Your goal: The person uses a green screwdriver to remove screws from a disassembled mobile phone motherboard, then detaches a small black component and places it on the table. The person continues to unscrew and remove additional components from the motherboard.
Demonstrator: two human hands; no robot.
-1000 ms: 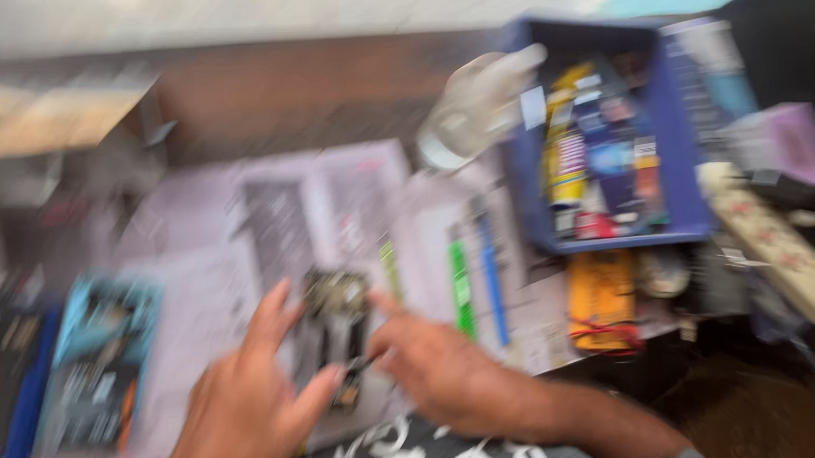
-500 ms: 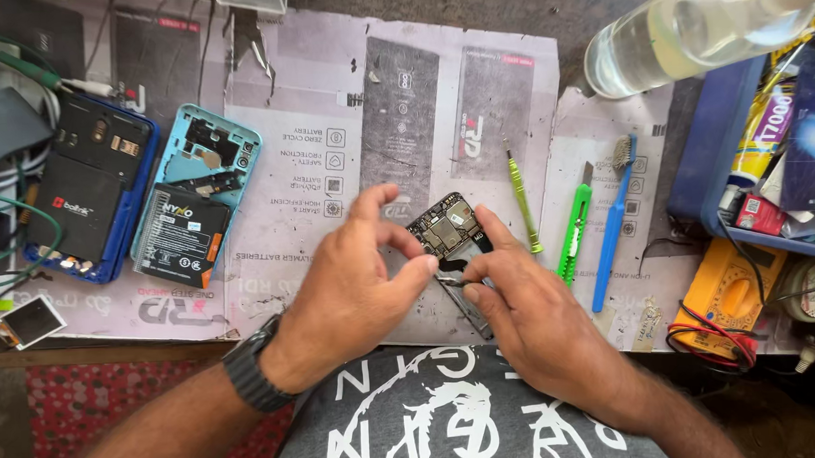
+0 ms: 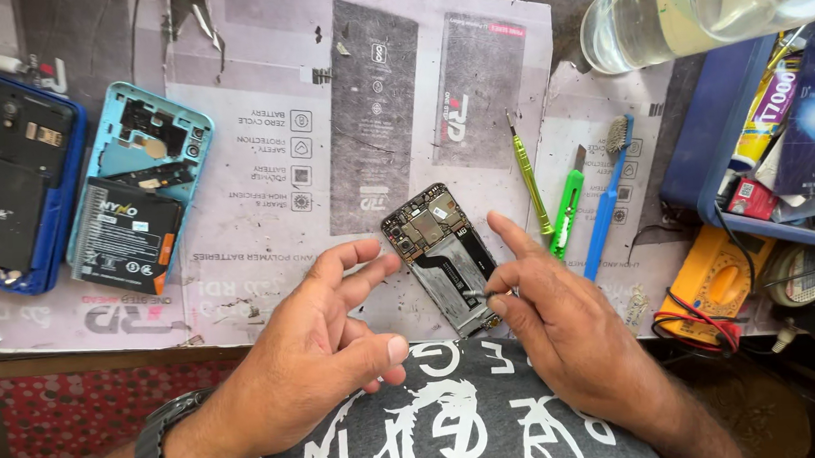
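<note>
Two bare hands work over an opened phone that lies back-up and tilted on a printed paper sheet covering the workbench, its circuit board and metal shields showing. In the head view, the only one, the left hand hovers just left of the phone with fingers spread wide and loose, holding nothing; its fingertips come near the phone's left edge, though I cannot tell if they touch it. A dark watch sits on that wrist. The right hand rests at the phone's lower right edge, thumb and a finger pinched narrowly on a small metal tool, most likely tweezers, whose tip lies over the phone's lower half; the forefinger points up and free.

Further left lies a light-blue phone shell with a black battery in its lower part, and beside that, at the frame's edge, a dark-blue phone, also open. Right of the opened phone lie three tools side by side: a green screwdriver, a green knife and a blue brush. A clear plastic bottle lies at the top right, touching a blue tray crowded with packets. Below the tray sits a yellow meter with red and black leads.
</note>
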